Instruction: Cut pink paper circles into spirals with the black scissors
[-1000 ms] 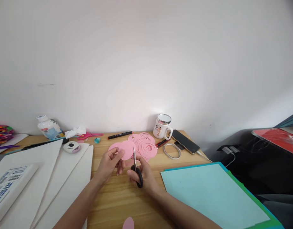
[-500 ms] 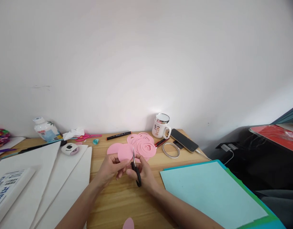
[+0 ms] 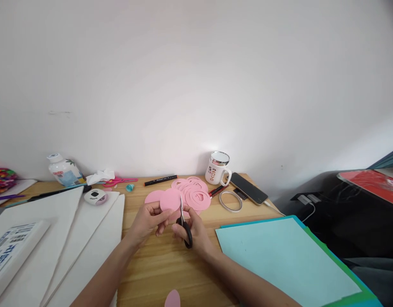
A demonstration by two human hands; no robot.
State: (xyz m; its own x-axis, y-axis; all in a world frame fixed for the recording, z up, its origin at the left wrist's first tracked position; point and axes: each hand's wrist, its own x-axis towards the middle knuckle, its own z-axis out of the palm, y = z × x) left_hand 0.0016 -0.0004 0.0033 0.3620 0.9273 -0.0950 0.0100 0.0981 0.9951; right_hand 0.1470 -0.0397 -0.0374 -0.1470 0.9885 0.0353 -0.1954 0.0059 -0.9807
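My left hand [image 3: 149, 222] pinches a round pink paper disc [image 3: 170, 199] by its lower edge, fingers behind and thumb in front. In my right hand [image 3: 194, 230] is a pair of scissors [image 3: 185, 226] with black handles, the blades pointing up along the disc's right edge. Whether the blades touch the paper I cannot tell. Just behind lies a pile of pink paper spirals [image 3: 196, 194], and another pink disc [image 3: 153, 196] rests partly behind the held one. One more pink paper piece [image 3: 172, 299] lies at the near edge of the view.
White sheets [image 3: 97, 238] and a white box [image 3: 18, 243] lie at left; light blue paper [image 3: 286, 260] at right. Toward the wall stand a white mug [image 3: 217, 170] and a bottle [image 3: 65, 170], with a black marker [image 3: 160, 181], tape roll [image 3: 230, 201] and phone [image 3: 249, 188] nearby.
The view has shifted slightly. The scissors have tilted a little and the blades stand slightly higher against the disc's right edge; both hands keep their holds.
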